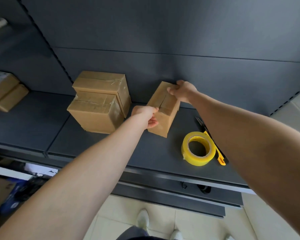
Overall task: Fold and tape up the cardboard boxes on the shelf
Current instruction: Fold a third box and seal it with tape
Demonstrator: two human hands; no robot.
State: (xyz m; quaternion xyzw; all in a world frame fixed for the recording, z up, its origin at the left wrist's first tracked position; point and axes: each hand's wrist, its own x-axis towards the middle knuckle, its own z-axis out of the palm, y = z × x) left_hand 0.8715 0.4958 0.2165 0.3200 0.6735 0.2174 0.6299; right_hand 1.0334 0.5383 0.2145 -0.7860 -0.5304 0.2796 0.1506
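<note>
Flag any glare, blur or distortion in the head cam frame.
Head view: wide-angle bend curves the shelf and stretches the forearms; glare on the tape of the taped boxes; left edge smeared; held box reads clearly between left hand and right hand.

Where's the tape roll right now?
In the head view, the tape lies on the shelf, right of the held box, beside a yellow cutter.

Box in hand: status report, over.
Left hand grips box near end, right hand grips far end. Flaps closed. Tape roll and cutter lie right of it, nothing blocking.
</note>
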